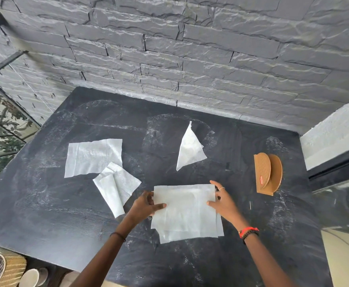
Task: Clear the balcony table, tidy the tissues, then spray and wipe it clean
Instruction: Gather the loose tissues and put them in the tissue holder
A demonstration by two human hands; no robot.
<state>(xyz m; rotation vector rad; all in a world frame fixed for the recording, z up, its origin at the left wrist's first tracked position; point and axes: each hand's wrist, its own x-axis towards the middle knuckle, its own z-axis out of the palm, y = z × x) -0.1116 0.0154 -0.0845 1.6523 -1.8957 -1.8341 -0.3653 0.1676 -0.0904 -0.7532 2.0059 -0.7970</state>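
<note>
Both hands work one stack: our left hand (146, 204) pinches the tissue stack (187, 212) at its nine o'clock edge, our right hand (221, 200) pinches it at three o'clock, squaring the sheets for the napkin holder (267, 174) at two o'clock. Loose tissues (93, 156) wait at ten o'clock on the table (45, 214).
</note>
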